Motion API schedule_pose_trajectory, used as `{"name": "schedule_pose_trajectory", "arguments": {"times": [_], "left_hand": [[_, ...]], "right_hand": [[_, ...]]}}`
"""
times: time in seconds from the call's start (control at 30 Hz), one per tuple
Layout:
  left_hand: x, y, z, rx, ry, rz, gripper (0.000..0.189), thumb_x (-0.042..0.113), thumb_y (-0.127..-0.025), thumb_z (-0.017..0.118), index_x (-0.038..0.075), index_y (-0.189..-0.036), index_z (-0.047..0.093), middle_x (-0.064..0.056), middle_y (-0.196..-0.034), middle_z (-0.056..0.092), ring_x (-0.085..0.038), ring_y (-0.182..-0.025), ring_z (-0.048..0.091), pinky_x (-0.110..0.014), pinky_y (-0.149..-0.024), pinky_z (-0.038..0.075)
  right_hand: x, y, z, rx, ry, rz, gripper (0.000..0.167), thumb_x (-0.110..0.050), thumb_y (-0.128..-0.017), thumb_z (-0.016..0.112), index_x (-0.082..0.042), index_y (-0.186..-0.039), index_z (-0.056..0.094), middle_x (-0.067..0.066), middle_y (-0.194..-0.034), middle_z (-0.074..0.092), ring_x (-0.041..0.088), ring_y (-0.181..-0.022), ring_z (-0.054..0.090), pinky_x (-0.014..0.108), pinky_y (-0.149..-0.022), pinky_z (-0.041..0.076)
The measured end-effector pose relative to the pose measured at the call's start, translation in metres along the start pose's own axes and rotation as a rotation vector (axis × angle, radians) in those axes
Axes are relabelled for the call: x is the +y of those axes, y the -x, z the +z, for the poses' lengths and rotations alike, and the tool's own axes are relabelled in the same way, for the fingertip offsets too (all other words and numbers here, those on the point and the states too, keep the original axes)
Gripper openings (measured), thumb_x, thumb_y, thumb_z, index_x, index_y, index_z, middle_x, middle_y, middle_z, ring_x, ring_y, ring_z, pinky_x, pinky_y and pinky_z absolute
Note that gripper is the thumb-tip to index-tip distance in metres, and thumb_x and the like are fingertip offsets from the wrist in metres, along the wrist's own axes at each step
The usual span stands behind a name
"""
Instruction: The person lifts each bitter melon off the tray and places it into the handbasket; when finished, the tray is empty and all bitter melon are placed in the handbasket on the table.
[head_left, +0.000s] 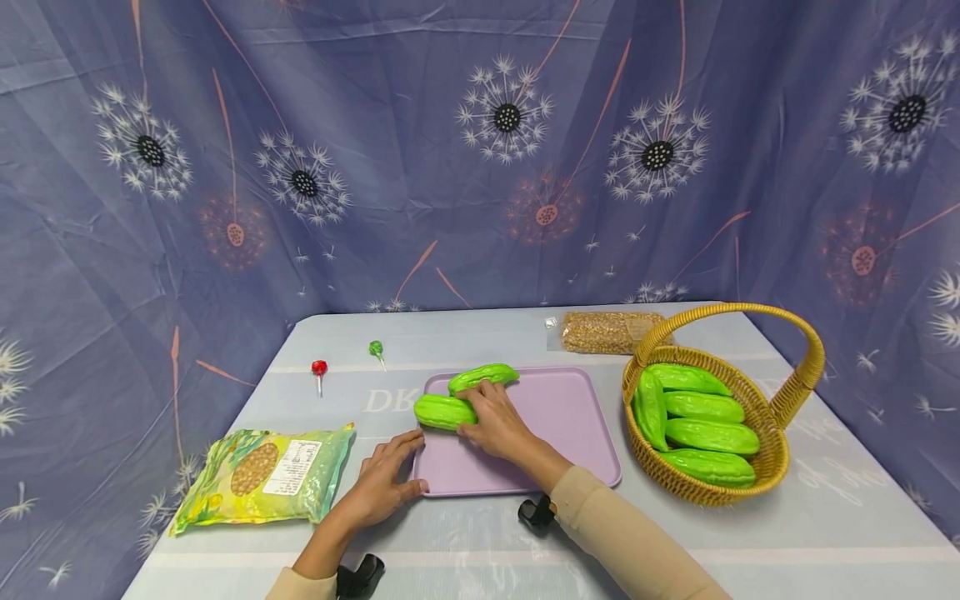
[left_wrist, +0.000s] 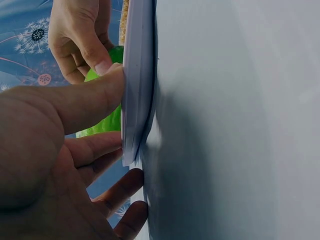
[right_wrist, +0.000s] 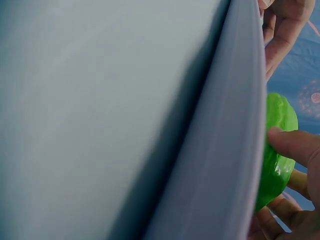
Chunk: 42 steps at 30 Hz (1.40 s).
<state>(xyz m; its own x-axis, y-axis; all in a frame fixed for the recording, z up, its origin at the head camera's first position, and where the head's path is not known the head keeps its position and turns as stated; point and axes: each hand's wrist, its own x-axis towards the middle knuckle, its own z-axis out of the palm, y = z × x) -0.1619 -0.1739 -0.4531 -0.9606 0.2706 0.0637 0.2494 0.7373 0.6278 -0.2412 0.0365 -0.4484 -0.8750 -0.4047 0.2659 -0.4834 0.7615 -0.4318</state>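
Observation:
A lilac tray [head_left: 525, 471] lies on the table with two green bitter melons on its left side. My right hand [head_left: 498, 421] grips the right end of the nearer bitter melon [head_left: 441, 412], thumb on its near side in the right wrist view. Just behind it lies the other bitter melon [head_left: 486, 377], partly covered by my fingers. At the tray's front left corner is my left hand [head_left: 386, 479]; its spread fingers and thumb touch the rim, as the left wrist view also shows.
Right of the tray stands a wicker basket [head_left: 636, 437] with a tall handle, holding several bitter melons [head_left: 708, 433]. A yellow-green printed bag [head_left: 258, 475] lies at left. Farther back are a red lollipop [head_left: 319, 368], a green lollipop [head_left: 377, 348] and a clear bag of grain [head_left: 603, 332].

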Motion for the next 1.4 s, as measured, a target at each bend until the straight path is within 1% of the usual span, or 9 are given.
{"name": "schedule_pose_trajectory", "arguments": {"times": [0.17, 0.33, 0.5, 0.73, 0.83, 1.13, 1.3, 1.4], "left_hand": [[0.000, -0.001, 0.000, 0.002, -0.002, -0.001, 0.060, 0.021, -0.078, 0.074, 0.006, -0.132, 0.052, -0.006, -0.144, 0.046, -0.029, -0.122, 0.043, -0.038, -0.084, 0.028], [0.000, -0.001, 0.000, 0.002, -0.001, -0.001, 0.060, 0.021, -0.078, 0.074, 0.007, -0.132, 0.052, -0.005, -0.144, 0.045, -0.028, -0.122, 0.043, -0.038, -0.085, 0.028], [0.000, 0.000, 0.000, 0.003, 0.007, -0.001, 0.060, 0.021, -0.078, 0.074, 0.006, -0.132, 0.052, -0.005, -0.144, 0.045, -0.029, -0.123, 0.043, -0.038, -0.085, 0.028], [-0.001, -0.001, 0.001, 0.001, -0.002, -0.001, 0.060, 0.019, -0.078, 0.073, 0.006, -0.132, 0.052, -0.005, -0.145, 0.045, -0.028, -0.123, 0.042, -0.038, -0.086, 0.027], [-0.002, -0.001, 0.001, 0.004, -0.003, 0.002, 0.060, 0.019, -0.078, 0.074, 0.006, -0.132, 0.052, -0.004, -0.144, 0.045, -0.028, -0.123, 0.043, -0.038, -0.086, 0.027], [-0.002, -0.002, 0.002, 0.002, 0.009, -0.005, 0.060, 0.018, -0.078, 0.074, 0.004, -0.132, 0.052, -0.005, -0.144, 0.045, -0.029, -0.124, 0.043, -0.039, -0.087, 0.027], [-0.002, -0.002, 0.002, 0.003, 0.009, -0.014, 0.060, 0.018, -0.078, 0.074, 0.005, -0.132, 0.052, -0.004, -0.144, 0.045, -0.028, -0.123, 0.043, -0.039, -0.087, 0.027], [-0.002, -0.002, 0.003, 0.001, 0.012, -0.018, 0.060, 0.019, -0.078, 0.074, 0.006, -0.133, 0.052, -0.004, -0.144, 0.045, -0.027, -0.122, 0.043, -0.039, -0.088, 0.027]], "right_hand": [[0.000, 0.005, -0.007, -0.001, -0.008, -0.009, 0.051, -0.026, -0.078, 0.075, -0.013, -0.125, 0.059, 0.003, -0.108, 0.053, 0.020, -0.103, 0.047, 0.036, -0.088, 0.041], [0.003, 0.012, -0.018, 0.022, -0.023, -0.039, 0.050, -0.026, -0.078, 0.076, -0.012, -0.124, 0.060, 0.003, -0.110, 0.055, 0.020, -0.103, 0.046, 0.037, -0.089, 0.041], [0.006, 0.020, -0.032, 0.051, -0.041, -0.055, 0.050, -0.025, -0.077, 0.077, -0.012, -0.122, 0.061, 0.003, -0.109, 0.055, 0.021, -0.105, 0.046, 0.037, -0.089, 0.040], [0.009, 0.034, -0.052, 0.090, -0.043, -0.082, 0.051, -0.023, -0.074, 0.078, -0.014, -0.122, 0.062, -0.001, -0.106, 0.055, 0.015, -0.094, 0.044, 0.031, -0.081, 0.038], [0.011, 0.041, -0.059, 0.110, -0.035, -0.095, 0.051, -0.022, -0.073, 0.079, -0.014, -0.121, 0.063, -0.001, -0.107, 0.056, 0.014, -0.093, 0.044, 0.031, -0.080, 0.038], [0.025, 0.062, -0.083, 0.130, -0.016, -0.114, 0.050, -0.019, -0.073, 0.078, -0.014, -0.121, 0.063, -0.002, -0.103, 0.057, 0.014, -0.093, 0.045, 0.032, -0.080, 0.039], [0.036, 0.073, -0.097, 0.154, 0.011, -0.146, 0.051, -0.018, -0.073, 0.079, -0.013, -0.121, 0.062, -0.001, -0.105, 0.057, 0.015, -0.097, 0.048, 0.035, -0.082, 0.041], [0.042, 0.079, -0.105, 0.165, 0.024, -0.161, 0.051, -0.018, -0.073, 0.079, -0.012, -0.120, 0.062, -0.001, -0.105, 0.057, 0.015, -0.097, 0.048, 0.035, -0.081, 0.042]]}}
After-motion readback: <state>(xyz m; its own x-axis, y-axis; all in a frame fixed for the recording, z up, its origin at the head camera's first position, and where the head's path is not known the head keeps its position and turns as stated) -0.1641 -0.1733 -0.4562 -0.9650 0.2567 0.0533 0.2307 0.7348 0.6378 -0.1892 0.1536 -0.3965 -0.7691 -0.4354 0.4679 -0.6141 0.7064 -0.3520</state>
